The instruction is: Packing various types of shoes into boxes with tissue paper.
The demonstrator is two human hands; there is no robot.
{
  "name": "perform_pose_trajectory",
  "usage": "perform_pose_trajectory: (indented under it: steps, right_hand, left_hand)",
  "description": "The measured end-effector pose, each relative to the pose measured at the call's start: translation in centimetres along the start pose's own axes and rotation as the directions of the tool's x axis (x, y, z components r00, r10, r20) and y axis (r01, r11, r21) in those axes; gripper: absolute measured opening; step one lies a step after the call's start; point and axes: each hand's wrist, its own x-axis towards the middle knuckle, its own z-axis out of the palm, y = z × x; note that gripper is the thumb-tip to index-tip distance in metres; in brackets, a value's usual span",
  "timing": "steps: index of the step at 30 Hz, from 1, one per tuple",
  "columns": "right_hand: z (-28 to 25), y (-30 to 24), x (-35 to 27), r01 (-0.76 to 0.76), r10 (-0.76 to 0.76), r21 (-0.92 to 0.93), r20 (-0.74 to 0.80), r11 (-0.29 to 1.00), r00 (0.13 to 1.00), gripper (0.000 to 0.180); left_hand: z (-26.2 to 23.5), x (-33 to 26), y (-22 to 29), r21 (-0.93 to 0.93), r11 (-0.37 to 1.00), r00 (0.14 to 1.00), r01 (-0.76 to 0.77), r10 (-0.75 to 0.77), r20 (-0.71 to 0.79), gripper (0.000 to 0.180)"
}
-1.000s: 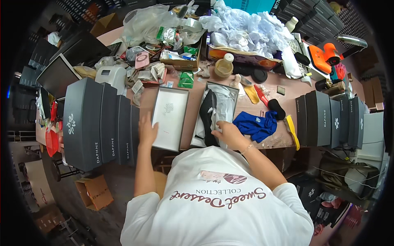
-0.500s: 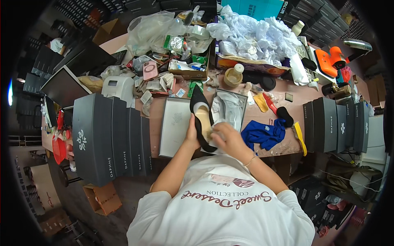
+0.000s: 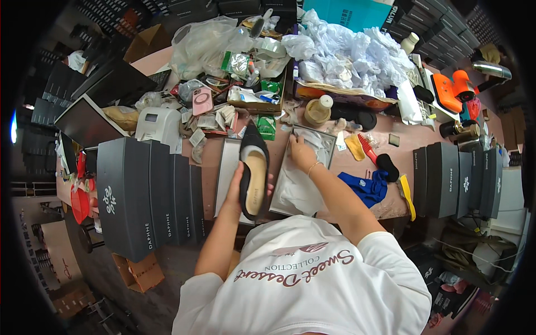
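Observation:
A black pointed flat shoe [image 3: 257, 173] with a beige insole is in my left hand [image 3: 235, 181], its toe pointing away from me. The fingers wrap under the shoe, and their tips show along its right side. My right hand [image 3: 302, 154] is at the far left part of an open shoe box [image 3: 333, 148], its fingers closed on the white tissue paper [image 3: 298, 187]. The paper spreads across the box toward me. Partly behind the shoe lies the pale box lid [image 3: 225, 173].
Stacked dark shoe boxes stand at left [image 3: 125, 195] and right [image 3: 441, 178]. Rightward lie a blue cloth [image 3: 365, 188], a red brush [image 3: 367, 146], a black pad [image 3: 387, 167] and a yellow-handled brush [image 3: 407, 196]. Farther back are a jar [image 3: 317, 111] and a box of crumpled paper [image 3: 346, 92].
My left hand has moved left with the shoe. My right hand has left the shoe's heel and gone away from me into the box, where the paper now spreads nearer.

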Motion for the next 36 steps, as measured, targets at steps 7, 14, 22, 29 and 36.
perform_pose_trajectory:
  steps: [7, 14, 22, 29, 36]
  right_hand:
    - [-3.5, 0.3, -0.8, 0.027, -0.055, 0.186, 0.145, 0.982, 0.988, 0.056]
    - [-10.4, -5.5, -7.8, 0.037, -0.212, 0.625, 0.208, 0.779, 0.955, 0.053]
    - [-9.6, -6.3, -11.2, 0.331, -0.313, 0.321, -0.108, 0.888, 0.944, 0.036]
    - [-8.9, -6.9, -11.9, 0.354, -0.34, 0.311, -0.1, 0.882, 0.935, 0.029]
    - [-10.7, -6.9, -11.1, 0.328, -0.261, 0.498, -0.202, 0.803, 0.944, 0.019]
  left_hand:
    - [1.6, 1.3, -3.0, -0.166, 0.986, 0.991, -0.015, -0.007, -0.134, 0.072]
    - [3.5, 3.2, -5.7, -0.061, 0.995, 0.99, -0.077, 0.069, -0.12, 0.061]
    - [6.5, 0.4, -8.9, 0.212, 0.956, 0.961, -0.205, 0.237, -0.14, 0.049]
    - [4.8, -1.1, -9.9, 0.147, 0.962, 0.951, -0.229, 0.253, -0.175, 0.046]
    - [6.6, -2.5, -9.4, 0.127, 0.953, 0.948, -0.277, 0.292, -0.125, 0.046]
